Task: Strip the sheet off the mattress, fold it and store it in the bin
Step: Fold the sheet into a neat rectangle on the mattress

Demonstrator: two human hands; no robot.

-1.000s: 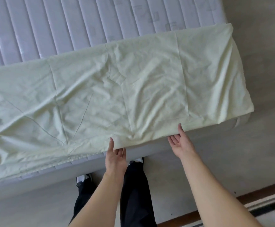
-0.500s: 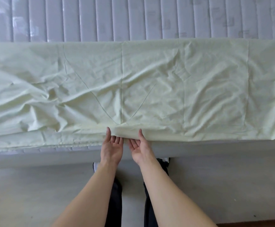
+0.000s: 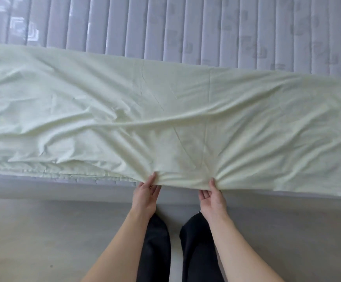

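Note:
A pale green sheet (image 3: 165, 110) lies folded into a long band across the near half of the grey quilted mattress (image 3: 186, 27). My left hand (image 3: 146, 192) pinches the sheet's near edge at the mattress side, thumb on top and fingers under. My right hand (image 3: 212, 195) pinches the same edge a little to the right, and the cloth bunches into creases at both grips. The near edge is lifted slightly between my hands. No bin is in view.
The mattress side (image 3: 43, 186) runs across the view in front of me. I stand on a light grey floor (image 3: 43, 241), with my dark trouser legs (image 3: 157, 251) close to the bed.
My hands have moved apart along the near edge and now pinch the cloth, which bunches at both grips. The view has shifted, with the band now slanting across the mattress.

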